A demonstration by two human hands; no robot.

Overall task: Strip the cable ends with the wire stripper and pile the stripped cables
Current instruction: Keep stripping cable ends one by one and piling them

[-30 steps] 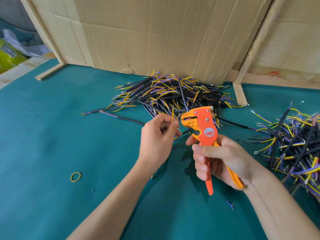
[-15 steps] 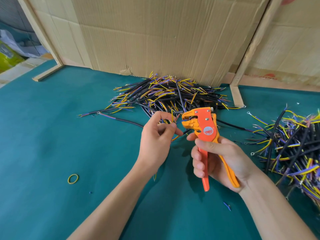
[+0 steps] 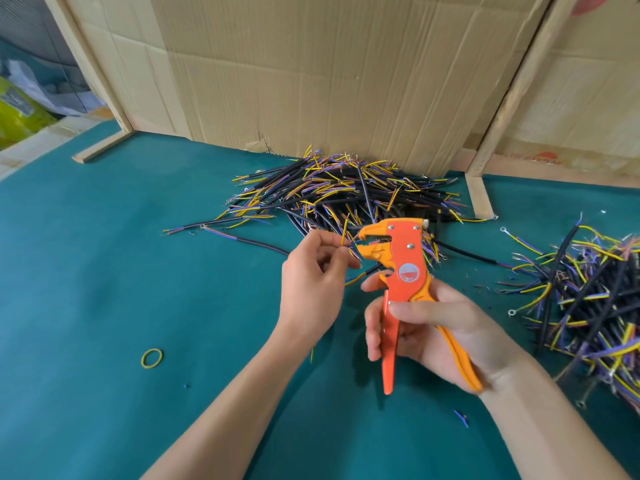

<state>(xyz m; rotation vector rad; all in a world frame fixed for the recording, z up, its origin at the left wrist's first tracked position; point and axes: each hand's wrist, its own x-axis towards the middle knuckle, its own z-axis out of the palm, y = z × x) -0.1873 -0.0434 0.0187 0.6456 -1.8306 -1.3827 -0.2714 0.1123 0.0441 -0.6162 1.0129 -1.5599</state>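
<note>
My right hand (image 3: 436, 323) grips the handles of an orange wire stripper (image 3: 403, 268), held upright with its jaws pointing left. My left hand (image 3: 311, 282) pinches the thin coloured wires of a short black cable (image 3: 369, 270) and holds one wire end at the stripper's jaws. The cable's black sheath runs down behind my left hand. A large pile of black cables with yellow and purple wire ends (image 3: 346, 195) lies behind, against the cardboard. A second pile of cables (image 3: 588, 292) lies at the right edge.
The green table mat (image 3: 104, 271) stretches out to the left. A yellow rubber band (image 3: 151, 358) lies on it at front left. Small insulation scraps (image 3: 461, 418) lie near my right forearm. A cardboard wall (image 3: 311, 71) and wooden strips (image 3: 479, 197) close off the back.
Both hands have stayed close together. The stripper's handles have spread slightly, and my left hand has brought the wire end up to the jaws.
</note>
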